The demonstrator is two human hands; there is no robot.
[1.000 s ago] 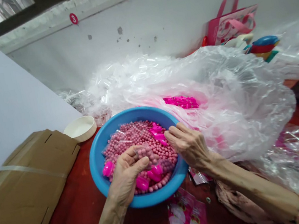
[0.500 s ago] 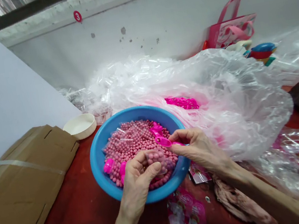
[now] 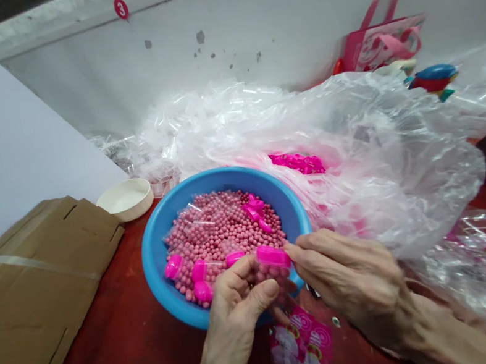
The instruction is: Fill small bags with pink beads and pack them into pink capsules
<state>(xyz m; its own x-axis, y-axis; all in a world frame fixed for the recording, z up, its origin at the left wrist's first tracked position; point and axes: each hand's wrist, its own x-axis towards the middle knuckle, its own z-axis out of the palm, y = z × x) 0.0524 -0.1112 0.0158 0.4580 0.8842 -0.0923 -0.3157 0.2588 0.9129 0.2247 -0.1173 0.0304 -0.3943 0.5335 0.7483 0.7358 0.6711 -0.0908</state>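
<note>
Over the front rim of a blue basin, my left hand pinches a small clear container with pink beads inside. A bright pink cap sits on top of that container. My right hand has its fingers closed at the cap's right end. The basin holds many pink beads, several loose pink caps and clear containers, some of them capped. Below my hands, a pink printed packet lies on the red table.
Folded brown cardboard and a white round dish stand at the left. Clear plastic bags spread behind and to the right, with more pink caps among them. A pink handbag leans on the wall.
My right hand has brought the pink cap left onto the container in my left hand and turned over it, back of the hand up. The view has shifted slightly.
</note>
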